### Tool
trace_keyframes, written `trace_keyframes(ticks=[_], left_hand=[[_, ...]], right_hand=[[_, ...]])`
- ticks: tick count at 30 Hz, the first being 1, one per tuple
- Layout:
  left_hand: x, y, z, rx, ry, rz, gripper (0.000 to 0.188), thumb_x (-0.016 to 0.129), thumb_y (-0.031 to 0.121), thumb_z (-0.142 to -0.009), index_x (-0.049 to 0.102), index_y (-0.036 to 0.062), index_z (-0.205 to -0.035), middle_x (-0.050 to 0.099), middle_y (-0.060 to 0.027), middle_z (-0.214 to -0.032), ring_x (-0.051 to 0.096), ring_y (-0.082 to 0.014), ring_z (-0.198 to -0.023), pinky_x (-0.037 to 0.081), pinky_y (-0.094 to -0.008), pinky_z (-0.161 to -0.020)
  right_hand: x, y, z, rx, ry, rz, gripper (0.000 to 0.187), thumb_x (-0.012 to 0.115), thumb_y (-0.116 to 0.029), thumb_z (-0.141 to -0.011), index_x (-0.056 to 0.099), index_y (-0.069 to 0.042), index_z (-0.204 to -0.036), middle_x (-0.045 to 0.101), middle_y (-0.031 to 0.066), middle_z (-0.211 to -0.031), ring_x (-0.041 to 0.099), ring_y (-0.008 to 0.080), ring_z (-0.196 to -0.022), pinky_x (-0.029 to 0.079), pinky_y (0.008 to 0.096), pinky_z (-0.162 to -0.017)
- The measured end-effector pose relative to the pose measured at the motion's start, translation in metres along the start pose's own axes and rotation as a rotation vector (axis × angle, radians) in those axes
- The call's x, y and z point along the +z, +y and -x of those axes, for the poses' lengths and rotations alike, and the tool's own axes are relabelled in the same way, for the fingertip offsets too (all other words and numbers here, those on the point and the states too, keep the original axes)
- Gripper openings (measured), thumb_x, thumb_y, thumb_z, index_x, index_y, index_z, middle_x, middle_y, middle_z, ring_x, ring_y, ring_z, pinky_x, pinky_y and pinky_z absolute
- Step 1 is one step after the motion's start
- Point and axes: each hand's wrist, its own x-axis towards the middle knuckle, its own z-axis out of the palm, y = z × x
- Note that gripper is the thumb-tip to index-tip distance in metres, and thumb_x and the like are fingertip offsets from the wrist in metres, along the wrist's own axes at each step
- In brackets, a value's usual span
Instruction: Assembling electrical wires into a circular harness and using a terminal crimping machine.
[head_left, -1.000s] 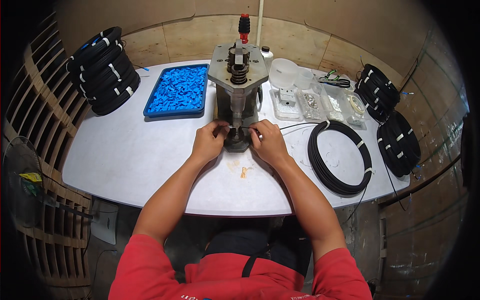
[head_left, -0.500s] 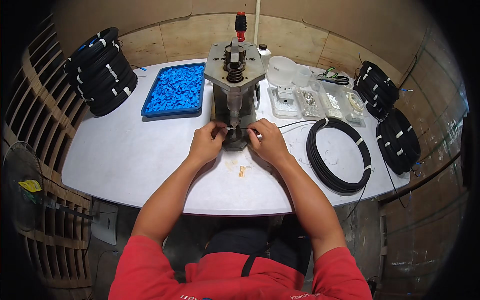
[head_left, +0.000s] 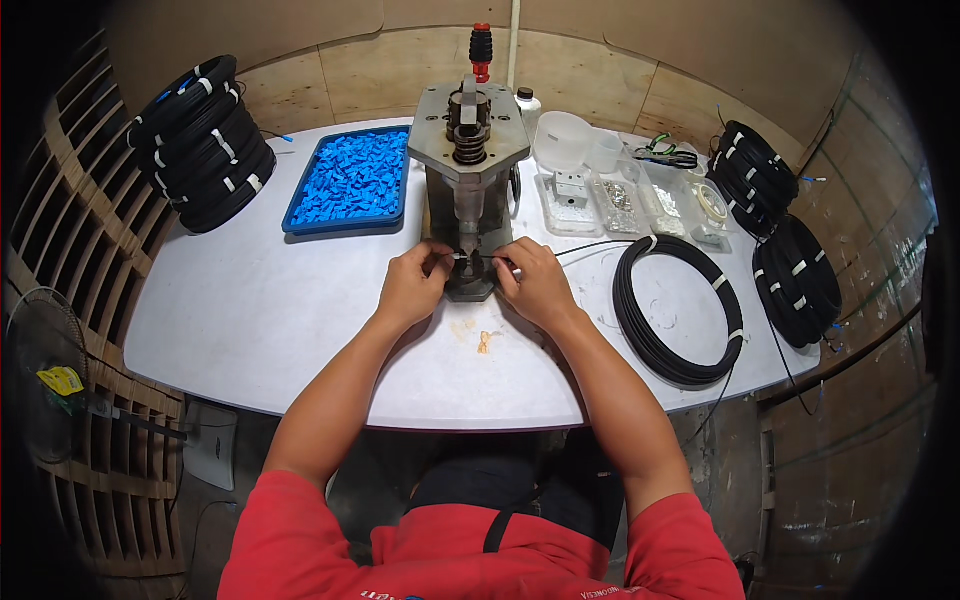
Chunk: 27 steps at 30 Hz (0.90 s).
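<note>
A grey metal press point(head_left: 468, 150) stands at the middle of the white table. At the left of its die, my left hand point(head_left: 416, 280) is closed in a pinch; whatever lies between its fingertips is too small to name. On the other side my right hand point(head_left: 536, 280) pinches a thin black cable point(head_left: 590, 248), close to the press. From there the cable runs right to a coil of black cable point(head_left: 628, 318) lying flat on the table. The spot between my fingertips, under the press ram, is dark and partly hidden.
A blue tray point(head_left: 290, 226) of small blue connectors is left of the press. Stacked cable coils stand at the far left point(head_left: 208, 150) and right point(head_left: 795, 285). Clear plastic boxes point(head_left: 572, 222) of small parts, a tub point(head_left: 562, 140) and pliers point(head_left: 668, 157) are at the back right.
My right fingers have shifted very slightly at the press. Otherwise both hands and the cable stay where they were.
</note>
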Motion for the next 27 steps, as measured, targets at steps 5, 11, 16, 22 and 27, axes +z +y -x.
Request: trace_keyframes(ticks=[5, 11, 16, 22, 27], left_hand=[[-0.0003, -0.0019, -0.0007, -0.007, -0.008, 0.029, 0.022, 0.066, 0.013, -0.097, 0.075, -0.0027, -0.11, 0.076, -0.0154, -0.083, 0.073, -0.0201, -0.074, 0.056, -0.0333, -0.071], [-0.0002, -0.0015, -0.0004, 0.006, 0.0, 0.035, 0.022, 0.067, 0.013, -0.097, 0.075, -0.0034, -0.11, 0.076, -0.0161, -0.084, 0.073, -0.0202, -0.073, 0.056, -0.0331, -0.071], [0.0001, -0.0036, -0.001, 0.004, -0.009, 0.034, 0.022, 0.067, 0.013, -0.096, 0.075, -0.0034, -0.109, 0.077, -0.0164, -0.084, 0.073, -0.02, -0.074, 0.056, -0.0328, -0.071], [0.0, -0.0046, -0.0014, 0.015, -0.028, 0.006, 0.022, 0.068, 0.012, -0.095, 0.075, -0.0033, -0.109, 0.077, -0.0165, -0.085, 0.073, -0.02, -0.075, 0.056, -0.0324, -0.071], [-0.0011, -0.0045, -0.0004, 0.013, -0.02, 0.011, 0.022, 0.068, 0.012, -0.094, 0.074, -0.0033, -0.109, 0.077, -0.0166, -0.087, 0.074, -0.0199, -0.076, 0.056, -0.0322, -0.071]], right_hand=[[0.0002, 0.0, -0.0004, 0.003, 0.004, -0.032, 0.009, 0.072, -0.009, -0.09, 0.074, -0.004, -0.098, 0.07, 0.0127, -0.093, 0.067, 0.0348, -0.084, 0.052, 0.0418, -0.081], [-0.0012, -0.0006, -0.0002, -0.007, 0.025, -0.023, 0.01, 0.073, -0.009, -0.089, 0.075, -0.004, -0.098, 0.071, 0.0127, -0.093, 0.068, 0.0346, -0.085, 0.053, 0.0417, -0.081], [-0.002, 0.001, 0.0017, -0.005, 0.013, -0.064, 0.011, 0.073, -0.011, -0.088, 0.074, -0.006, -0.098, 0.071, 0.0115, -0.094, 0.068, 0.0342, -0.087, 0.052, 0.0425, -0.082], [-0.0008, 0.005, 0.0029, -0.009, 0.004, -0.067, 0.012, 0.073, -0.011, -0.088, 0.075, -0.006, -0.099, 0.071, 0.0116, -0.095, 0.068, 0.0339, -0.09, 0.052, 0.0422, -0.083], [-0.0007, 0.004, 0.0017, 0.0, -0.005, -0.078, 0.011, 0.073, -0.011, -0.088, 0.075, -0.006, -0.098, 0.072, 0.0116, -0.096, 0.068, 0.0337, -0.09, 0.051, 0.0422, -0.084]])
